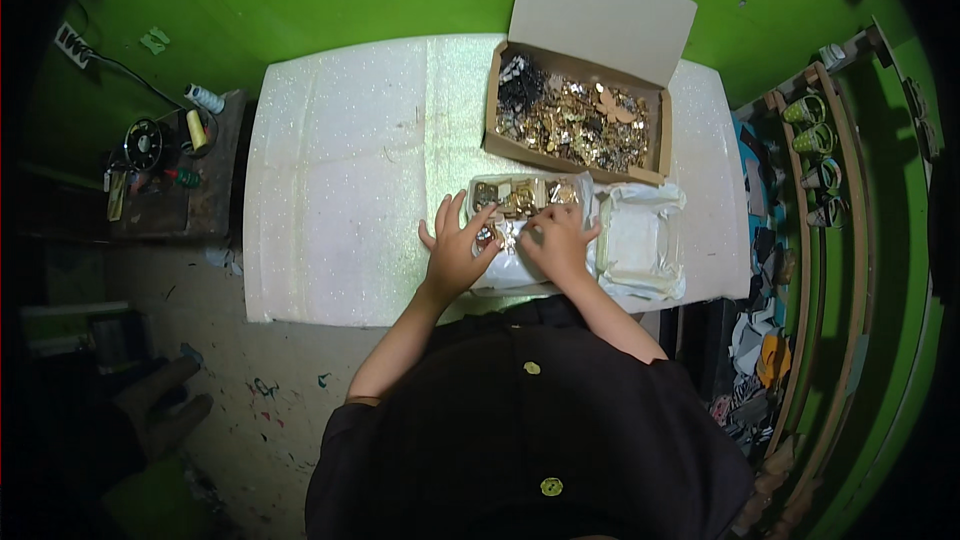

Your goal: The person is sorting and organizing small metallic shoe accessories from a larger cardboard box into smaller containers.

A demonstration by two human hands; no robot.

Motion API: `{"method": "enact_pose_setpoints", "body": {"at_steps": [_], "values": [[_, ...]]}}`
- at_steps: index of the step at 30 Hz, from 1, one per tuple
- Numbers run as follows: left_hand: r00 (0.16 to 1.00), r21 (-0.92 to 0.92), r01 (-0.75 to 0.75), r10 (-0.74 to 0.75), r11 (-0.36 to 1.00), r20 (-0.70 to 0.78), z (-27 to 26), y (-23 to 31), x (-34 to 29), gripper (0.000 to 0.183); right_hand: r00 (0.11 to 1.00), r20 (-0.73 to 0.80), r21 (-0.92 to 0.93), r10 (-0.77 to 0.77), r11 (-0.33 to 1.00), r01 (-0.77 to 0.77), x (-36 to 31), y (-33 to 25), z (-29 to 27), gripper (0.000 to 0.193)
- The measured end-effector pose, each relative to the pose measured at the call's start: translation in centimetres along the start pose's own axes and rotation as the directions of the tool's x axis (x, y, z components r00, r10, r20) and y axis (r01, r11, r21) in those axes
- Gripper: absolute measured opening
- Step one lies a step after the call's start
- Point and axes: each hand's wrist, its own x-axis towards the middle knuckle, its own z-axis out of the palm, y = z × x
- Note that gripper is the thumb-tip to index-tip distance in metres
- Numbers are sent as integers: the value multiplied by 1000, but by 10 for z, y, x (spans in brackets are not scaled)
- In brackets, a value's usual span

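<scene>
A shallow tray lined with white plastic [500, 275] lies before me, with small gold-coloured metal pieces [520, 198] grouped along its far side. My left hand [460, 252] is over its left end, fingers spread, thumb and forefinger by some shiny small pieces [508, 235]. Across from it, my right hand [560, 245] bends over the tray's right part. Its thumb and forefinger come together near the same shiny pieces; what they pinch, if anything, is too small to make out.
Behind the tray stands an open cardboard box [580, 162] of mixed metal pieces and a dark bundle [520, 88]. A second plastic-lined tray [675, 240] sits at right. Thread spools [204, 98] are on a side table [160, 220]; shoes [815, 140] hang on a wooden rack [850, 340].
</scene>
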Motion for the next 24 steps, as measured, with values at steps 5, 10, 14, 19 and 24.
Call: {"method": "enact_pose_setpoints", "body": {"at_steps": [5,10,14,19,24], "values": [[999,-8,23,-24,1000,-48,-4,7,19,53,906,-423,-6,31,999,-36,76,40,-50,14],[999,-8,-5,4,1000,-43,5,26,44,58,968,-63,-194,243,948,-250,132,52,-65,31],[994,37,-108,109,993,-16,7,45,68,64,943,110,-396,315,884,-249,150,51,-66,46],[932,121,-314,330,942,-152,19,62,121,53,958,23,-367,285,894,-257,148,63,-52,33],[927,45,-371,373,928,-50,36,68,192,34,965,-12,-320,262,913,-252,144,83,-50,26]]}}
